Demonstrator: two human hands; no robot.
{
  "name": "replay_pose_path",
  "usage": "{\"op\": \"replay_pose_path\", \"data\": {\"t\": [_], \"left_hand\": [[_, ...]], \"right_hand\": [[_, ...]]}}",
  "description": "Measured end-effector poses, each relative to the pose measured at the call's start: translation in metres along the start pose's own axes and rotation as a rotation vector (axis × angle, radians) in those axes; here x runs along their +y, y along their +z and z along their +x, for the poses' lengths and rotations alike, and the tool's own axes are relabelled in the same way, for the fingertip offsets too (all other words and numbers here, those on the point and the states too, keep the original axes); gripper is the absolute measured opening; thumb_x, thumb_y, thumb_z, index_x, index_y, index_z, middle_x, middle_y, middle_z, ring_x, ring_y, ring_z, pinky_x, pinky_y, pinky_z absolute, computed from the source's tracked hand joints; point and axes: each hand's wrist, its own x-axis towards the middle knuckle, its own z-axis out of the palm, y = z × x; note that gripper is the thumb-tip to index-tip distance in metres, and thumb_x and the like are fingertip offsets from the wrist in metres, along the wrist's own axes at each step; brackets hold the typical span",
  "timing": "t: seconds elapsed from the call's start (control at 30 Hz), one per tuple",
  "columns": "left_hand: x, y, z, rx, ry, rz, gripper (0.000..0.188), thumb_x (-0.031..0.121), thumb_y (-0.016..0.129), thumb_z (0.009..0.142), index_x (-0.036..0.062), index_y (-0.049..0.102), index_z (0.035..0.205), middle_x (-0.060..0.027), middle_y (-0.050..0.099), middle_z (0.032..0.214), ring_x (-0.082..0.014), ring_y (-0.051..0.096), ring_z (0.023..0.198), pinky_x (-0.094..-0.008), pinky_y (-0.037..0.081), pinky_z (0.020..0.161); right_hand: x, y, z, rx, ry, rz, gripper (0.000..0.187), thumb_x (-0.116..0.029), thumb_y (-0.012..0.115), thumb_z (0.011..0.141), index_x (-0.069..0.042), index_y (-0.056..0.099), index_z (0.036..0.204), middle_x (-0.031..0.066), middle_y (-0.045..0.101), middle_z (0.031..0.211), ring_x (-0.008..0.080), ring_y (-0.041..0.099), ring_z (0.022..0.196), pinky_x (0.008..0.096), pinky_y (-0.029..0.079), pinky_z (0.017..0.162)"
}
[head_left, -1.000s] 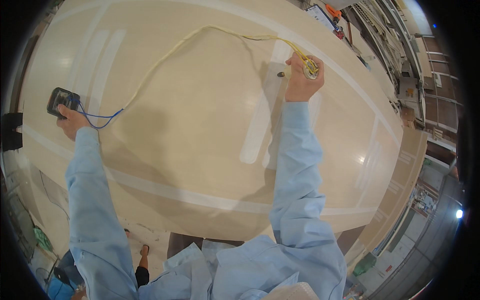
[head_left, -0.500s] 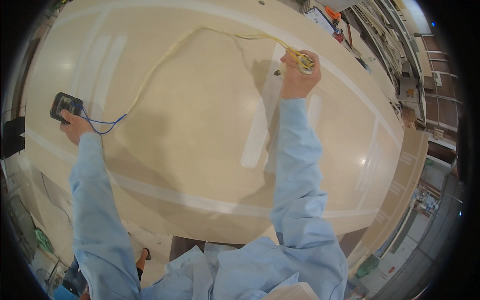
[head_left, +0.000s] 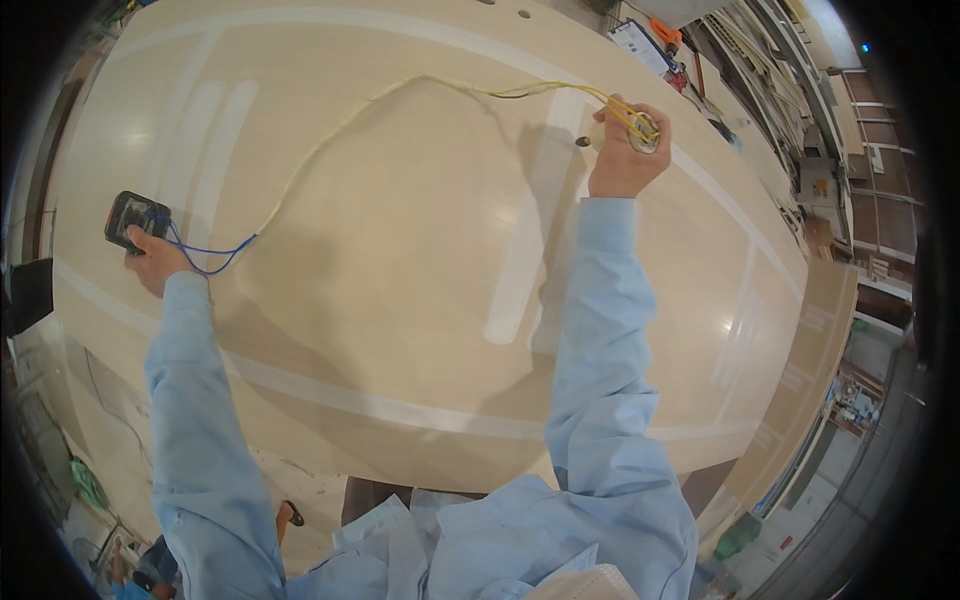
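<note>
At the left side of the board, my left hand [head_left: 158, 262] is closed on a black, rounded rectangular device [head_left: 137, 220], thumb lying over its face. Two blue wires [head_left: 212, 251] run out of it and join a long pale-yellow sleeved cable [head_left: 340, 130], which arches over the board. At the cable's other end, yellow wires [head_left: 580, 90] lead into my right hand [head_left: 628, 165] at the far right. That hand is closed around a round, whitish, metallic-looking piece [head_left: 644, 131], its kind unclear. A small dark-ended bit [head_left: 583, 141] shows just left of the fingers.
Beneath both hands spreads a large beige board [head_left: 400, 250] with whitish strips and small holes near its far edge. Beyond it at the far right lie an orange-handled tool [head_left: 666, 31], a paper sheet [head_left: 640, 45] and stacked strips. A person's foot [head_left: 291, 513] shows below.
My right hand has shifted a little to the right with the round piece. The cable's arch has shifted with it. My left hand keeps its hold on the black device.
</note>
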Motion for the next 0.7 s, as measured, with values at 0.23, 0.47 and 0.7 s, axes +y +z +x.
{"op": "replay_pose_path", "data": {"t": [0.23, 0.47, 0.7], "left_hand": [[0.003, 0.001, 0.001, 0.007, -0.008, 0.01, 0.078, 0.067, 0.034, 0.096, -0.0019, 0.051, 0.128, -0.0225, 0.068, 0.111, -0.0386, 0.066, 0.102, -0.0458, 0.054, 0.086], [0.004, 0.0, -0.003, -0.003, -0.026, -0.044, 0.077, 0.066, 0.035, 0.096, -0.0018, 0.051, 0.128, -0.0226, 0.067, 0.112, -0.0385, 0.066, 0.103, -0.0455, 0.054, 0.087], [0.01, -0.004, -0.005, -0.019, -0.033, -0.056, 0.075, 0.064, 0.036, 0.097, -0.0016, 0.05, 0.13, -0.0222, 0.067, 0.113, -0.0382, 0.065, 0.104, -0.0449, 0.054, 0.088]], "right_hand": [[0.005, 0.006, -0.007, -0.015, 0.027, -0.054, 0.025, 0.003, 0.077, 0.08, -0.001, 0.055, 0.091, 0.0088, 0.066, 0.079, 0.0152, 0.067, 0.069, 0.0269, 0.054, 0.064], [-0.001, 0.004, -0.001, 0.017, -0.002, -0.008, 0.024, 0.004, 0.076, 0.08, -0.001, 0.055, 0.091, 0.0092, 0.066, 0.078, 0.0153, 0.067, 0.069, 0.0257, 0.054, 0.064], [0.011, 0.023, 0.003, 0.011, 0.136, -0.064, 0.024, 0.005, 0.075, 0.08, 0.0, 0.055, 0.09, 0.0097, 0.066, 0.076, 0.016, 0.068, 0.07, 0.0276, 0.055, 0.065]]}}
